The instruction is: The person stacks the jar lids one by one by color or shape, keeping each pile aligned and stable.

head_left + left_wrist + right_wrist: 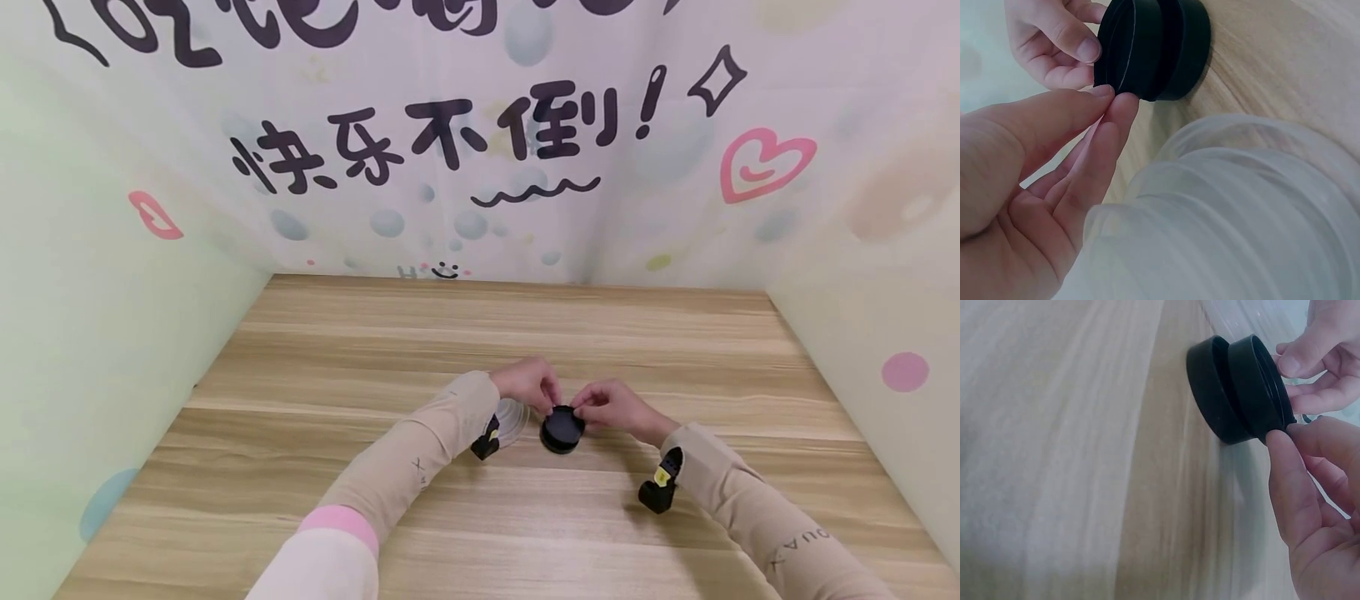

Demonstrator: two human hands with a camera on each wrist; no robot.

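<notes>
Two shallow black round dishes, perhaps lids, are stacked on the table; the upper black dish (1249, 387) sits slightly apart from the lower black dish (1205, 390), with a gap between their rims. My left hand (531, 382) pinches the upper dish's rim between thumb and fingers, plain in the left wrist view. From the other side, my right hand (617, 408) pinches the same rim with thumb and forefinger. Just left of the black dishes, partly under my left wrist, stands a stack of clear plastic round pieces (1235, 206), lids or bowls.
The wood-grain table (360, 333) meets a printed cloth backdrop (442, 233) at its far edge. Pale cloth walls (90, 333) stand along both sides. A small black wrist device (486, 440) hangs at my left cuff, and another black device (658, 493) at my right.
</notes>
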